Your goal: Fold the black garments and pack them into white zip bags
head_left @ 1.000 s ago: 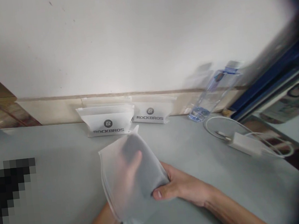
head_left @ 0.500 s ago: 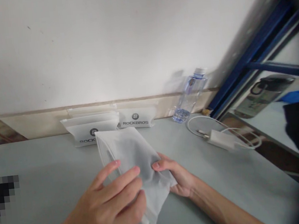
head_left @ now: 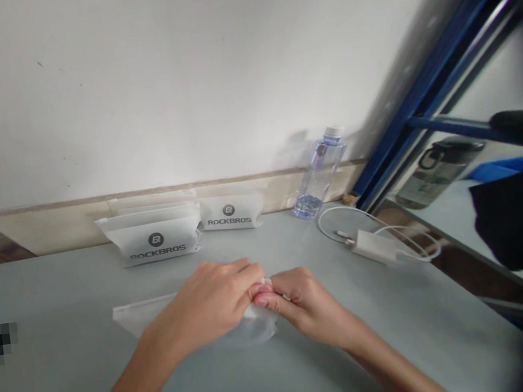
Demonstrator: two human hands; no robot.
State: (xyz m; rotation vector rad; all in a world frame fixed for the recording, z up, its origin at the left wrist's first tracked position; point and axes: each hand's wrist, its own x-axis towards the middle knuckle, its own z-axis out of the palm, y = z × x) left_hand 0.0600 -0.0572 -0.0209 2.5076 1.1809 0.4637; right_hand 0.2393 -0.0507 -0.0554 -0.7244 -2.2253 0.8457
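Note:
A frosted zip bag (head_left: 143, 312) hangs between my hands over the grey table, its long edge now running left to right. My left hand (head_left: 225, 296) is closed on the bag's top edge and covers much of it. Against its fingertips, my right hand (head_left: 303, 301) pinches the same edge near the bag's right end. The lower part of the bag shows below the fingers; what lies inside it is hard to make out.
Frosted bags printed ROCKBROS (head_left: 155, 232) stand along the wall, another ROCKBROS bag (head_left: 232, 211) beside them. To their right are a clear water bottle (head_left: 318, 180) and a white charger (head_left: 374, 246) with a coiled cable. A blue metal frame (head_left: 402, 112) borders the right; behind it stands a dark-lidded bottle (head_left: 436, 171).
The bag has turned from upright and slanted to sideways and sits lower. My left hand, with fingers spread before, has closed on its edge; my right hand has moved to meet it.

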